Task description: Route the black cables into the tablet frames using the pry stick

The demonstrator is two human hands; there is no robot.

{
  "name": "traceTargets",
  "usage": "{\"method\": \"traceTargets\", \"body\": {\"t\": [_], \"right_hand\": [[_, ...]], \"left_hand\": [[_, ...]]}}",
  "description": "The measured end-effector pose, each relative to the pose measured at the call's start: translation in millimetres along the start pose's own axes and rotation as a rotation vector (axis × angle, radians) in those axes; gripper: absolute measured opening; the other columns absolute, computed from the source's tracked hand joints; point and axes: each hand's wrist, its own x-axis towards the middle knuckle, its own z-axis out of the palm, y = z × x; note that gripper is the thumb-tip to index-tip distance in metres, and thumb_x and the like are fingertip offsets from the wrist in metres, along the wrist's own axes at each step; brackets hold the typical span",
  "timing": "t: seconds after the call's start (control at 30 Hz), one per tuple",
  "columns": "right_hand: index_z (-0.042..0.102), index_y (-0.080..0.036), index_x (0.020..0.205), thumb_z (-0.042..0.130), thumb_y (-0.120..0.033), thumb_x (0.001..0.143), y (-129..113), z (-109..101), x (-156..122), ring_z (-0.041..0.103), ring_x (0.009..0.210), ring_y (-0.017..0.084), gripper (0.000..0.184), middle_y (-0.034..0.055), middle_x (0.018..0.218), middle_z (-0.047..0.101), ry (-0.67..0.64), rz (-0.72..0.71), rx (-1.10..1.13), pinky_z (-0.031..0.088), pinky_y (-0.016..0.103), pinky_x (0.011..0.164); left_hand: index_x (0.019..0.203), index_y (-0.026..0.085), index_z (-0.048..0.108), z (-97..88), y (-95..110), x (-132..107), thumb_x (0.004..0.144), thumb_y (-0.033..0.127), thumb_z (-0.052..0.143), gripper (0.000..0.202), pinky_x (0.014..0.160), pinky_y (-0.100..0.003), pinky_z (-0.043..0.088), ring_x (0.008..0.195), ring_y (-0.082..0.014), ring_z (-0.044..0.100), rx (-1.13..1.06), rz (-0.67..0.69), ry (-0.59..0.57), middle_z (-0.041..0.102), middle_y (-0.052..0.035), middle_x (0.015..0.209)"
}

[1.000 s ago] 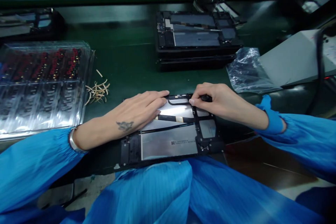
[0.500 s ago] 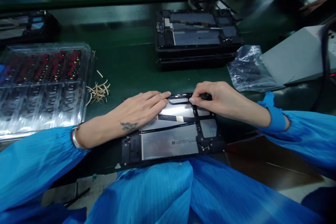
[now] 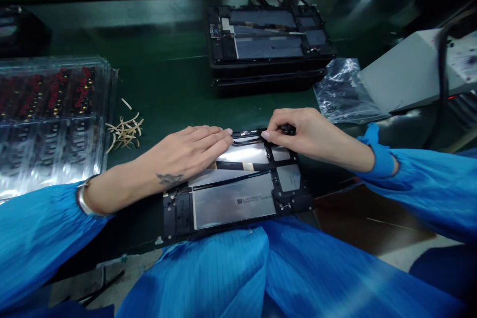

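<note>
An opened tablet chassis with silver battery cells lies at the near edge of the green bench, partly over my lap. My left hand lies flat on its upper left part, fingers stretched out and pressed on the frame. My right hand is curled at the chassis's top edge, its fingertips pinched round a small dark tool or part that I cannot make out clearly.
A stack of similar opened tablets sits further back. A clear blister tray of small red parts lies at the left, with loose tan strips beside it. A crumpled plastic bag and a grey box are at the right.
The view has shifted slightly right, so everything sits a bit further left. Both hands stay in the same place on the chassis.
</note>
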Motion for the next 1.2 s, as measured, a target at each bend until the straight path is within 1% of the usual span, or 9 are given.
{"method": "traceTargets", "body": {"t": [0.13, 0.33, 0.5, 0.73, 0.9, 1.03, 1.1, 1.13, 1.2], "right_hand": [[0.063, -0.016, 0.075, 0.061, -0.026, 0.09, -4.9, 1.8, 1.4, 0.054, 0.07, 0.015, 0.019, 0.0031, 0.078, 0.061, -0.023, -0.008, -0.114, 0.035, 0.03, 0.064], [0.065, -0.015, 0.077, 0.061, -0.021, 0.089, -5.1, 5.8, 0.4, 0.057, 0.078, 0.017, 0.014, 0.0038, 0.081, 0.063, -0.035, -0.005, -0.205, 0.035, 0.029, 0.067], [0.065, -0.015, 0.078, 0.061, -0.021, 0.088, -5.0, 7.0, 0.3, 0.057, 0.079, 0.017, 0.012, 0.0035, 0.082, 0.062, -0.042, 0.005, -0.234, 0.035, 0.029, 0.068], [0.065, -0.015, 0.08, 0.06, -0.022, 0.089, -4.3, 6.4, 1.0, 0.056, 0.079, 0.016, 0.012, 0.0033, 0.084, 0.061, -0.056, -0.003, -0.257, 0.036, 0.029, 0.069], [0.065, -0.015, 0.079, 0.06, -0.023, 0.09, -5.2, 7.6, 1.2, 0.057, 0.078, 0.016, 0.015, 0.0034, 0.083, 0.061, -0.056, -0.004, -0.264, 0.036, 0.029, 0.069], [0.064, -0.015, 0.077, 0.06, -0.022, 0.091, -3.2, 8.1, 4.1, 0.056, 0.077, 0.016, 0.015, 0.0036, 0.083, 0.061, -0.057, -0.012, -0.26, 0.036, 0.029, 0.066], [0.063, -0.015, 0.078, 0.062, -0.021, 0.09, -4.2, 6.1, 1.7, 0.055, 0.077, 0.016, 0.014, 0.004, 0.083, 0.061, 0.003, -0.05, -0.247, 0.036, 0.029, 0.065], [0.063, -0.016, 0.079, 0.063, -0.021, 0.09, -6.6, 5.1, -1.8, 0.055, 0.076, 0.016, 0.013, 0.0042, 0.084, 0.06, 0.082, -0.09, -0.224, 0.037, 0.03, 0.065], [0.065, -0.017, 0.083, 0.061, -0.022, 0.093, -17.0, 5.6, -14.8, 0.056, 0.079, 0.017, 0.013, 0.0047, 0.086, 0.061, 0.296, -0.194, -0.113, 0.04, 0.03, 0.067]], "left_hand": [[0.143, 0.01, 0.05, 1.4, -1.8, 1.6, 0.107, 0.021, 0.035, 0.041, 0.1, -0.04, 0.053, 0.13, -0.0281, 0.058, 0.024, 0.01, 0.032, 0.061, -0.0165, 0.141], [0.137, 0.004, 0.057, -7.0, 2.2, 7.0, 0.105, 0.011, 0.027, 0.044, 0.094, -0.042, 0.057, 0.122, -0.0307, 0.064, 0.154, 0.077, -0.024, 0.061, -0.0193, 0.14], [0.137, 0.005, 0.057, -5.6, 2.9, 4.9, 0.105, 0.012, 0.027, 0.045, 0.095, -0.043, 0.056, 0.122, -0.0306, 0.064, 0.188, 0.078, -0.012, 0.06, -0.0188, 0.141], [0.134, 0.003, 0.059, -6.4, 3.7, 6.3, 0.104, 0.01, 0.028, 0.044, 0.09, -0.043, 0.059, 0.117, -0.0323, 0.066, 0.244, 0.123, 0.02, 0.063, -0.0207, 0.137], [0.138, 0.002, 0.054, -6.6, 5.1, 6.1, 0.102, 0.009, 0.032, 0.042, 0.088, -0.045, 0.058, 0.117, -0.0347, 0.065, 0.253, 0.147, -0.012, 0.061, -0.0256, 0.135], [0.14, 0.007, 0.052, -5.7, 9.4, 14.7, 0.101, 0.007, 0.033, 0.043, 0.087, -0.042, 0.057, 0.114, -0.0328, 0.064, 0.288, 0.104, -0.03, 0.062, -0.023, 0.13], [0.141, 0.01, 0.052, -6.9, 12.6, 25.1, 0.1, 0.005, 0.032, 0.046, 0.077, -0.038, 0.056, 0.1, -0.0291, 0.066, 0.334, 0.085, -0.076, 0.064, -0.0194, 0.119], [0.142, 0.011, 0.051, -8.0, 14.0, 31.2, 0.099, 0.004, 0.032, 0.048, 0.071, -0.036, 0.054, 0.092, -0.0271, 0.066, 0.359, 0.083, -0.112, 0.065, -0.0172, 0.113], [0.145, 0.014, 0.049, -10.8, 15.2, 43.5, 0.099, 0.007, 0.033, 0.049, 0.063, -0.034, 0.048, 0.078, -0.0248, 0.063, 0.389, 0.092, -0.168, 0.063, -0.0131, 0.101]]}}
